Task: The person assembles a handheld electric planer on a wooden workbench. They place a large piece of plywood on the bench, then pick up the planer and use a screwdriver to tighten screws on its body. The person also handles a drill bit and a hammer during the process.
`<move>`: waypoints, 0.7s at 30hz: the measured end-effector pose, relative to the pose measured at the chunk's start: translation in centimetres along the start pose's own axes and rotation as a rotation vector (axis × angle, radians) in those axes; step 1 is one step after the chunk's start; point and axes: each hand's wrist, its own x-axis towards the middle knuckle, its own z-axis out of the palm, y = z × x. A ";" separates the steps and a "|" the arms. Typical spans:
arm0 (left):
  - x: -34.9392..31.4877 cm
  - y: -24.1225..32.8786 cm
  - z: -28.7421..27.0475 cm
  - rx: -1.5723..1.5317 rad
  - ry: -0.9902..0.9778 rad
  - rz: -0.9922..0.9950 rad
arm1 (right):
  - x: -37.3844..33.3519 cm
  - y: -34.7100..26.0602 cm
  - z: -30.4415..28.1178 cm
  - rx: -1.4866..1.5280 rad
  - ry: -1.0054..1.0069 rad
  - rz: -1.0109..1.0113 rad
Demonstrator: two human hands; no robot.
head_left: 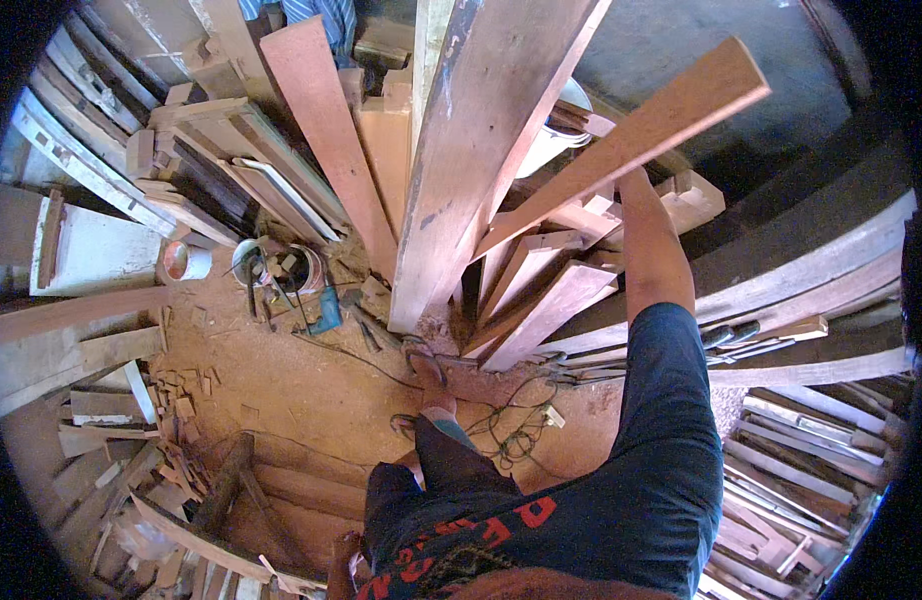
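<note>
My right arm stretches forward, and the right hand (pixel 601 126) is closed round a reddish-brown wooden plank (pixel 661 130). Most of that hand is hidden behind the board; a bit of it shows past the upper edge. The plank slants up to the right, with its lower end near a tall wide board (pixel 481 130) that leans upright. Below it lie several cut boards (pixel 551 310) in a leaning pile. Low at the picture's bottom, my left hand (pixel 346 548) hangs beside my body, partly cut from sight, and its fingers are unclear.
A blue power drill (pixel 326 310) rests on the dusty floor by tool-filled buckets (pixel 299 268). A tangled cable (pixel 521 425) lies near my feet. White bucket (pixel 551 140) stands behind the plank. Stacked timber (pixel 801 470) lines the right; wood scraps (pixel 186 400) lie left.
</note>
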 end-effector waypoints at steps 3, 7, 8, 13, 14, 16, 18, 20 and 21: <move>2.4 -0.1 -0.9 -0.043 -0.088 0.120 | -0.4 0.1 -0.3 0.075 -0.001 0.040; 2.2 4.5 1.9 0.056 0.019 0.246 | -1.4 -2.2 -0.5 0.203 0.005 0.055; 1.6 5.4 2.8 0.063 0.058 0.277 | -1.6 -3.2 -0.6 0.245 -0.003 0.058; -1.7 12.5 6.7 0.053 0.005 0.593 | -6.8 -5.2 -0.8 0.507 -0.016 0.158; -3.3 14.2 8.0 0.031 0.003 0.549 | -7.1 -5.6 -0.8 0.543 -0.032 0.174; -4.7 16.2 9.3 0.122 -0.030 0.509 | -7.7 -6.2 -1.0 0.623 -0.062 0.218; -5.3 16.9 9.4 0.216 -0.043 0.520 | -8.0 -7.1 -1.5 0.690 -0.085 0.256; -4.6 16.6 10.2 0.310 -0.045 0.579 | -7.7 -7.9 -1.6 0.742 -0.111 0.283; -3.7 15.5 10.5 0.331 -0.004 0.582 | -7.3 -7.9 -1.4 0.770 -0.126 0.286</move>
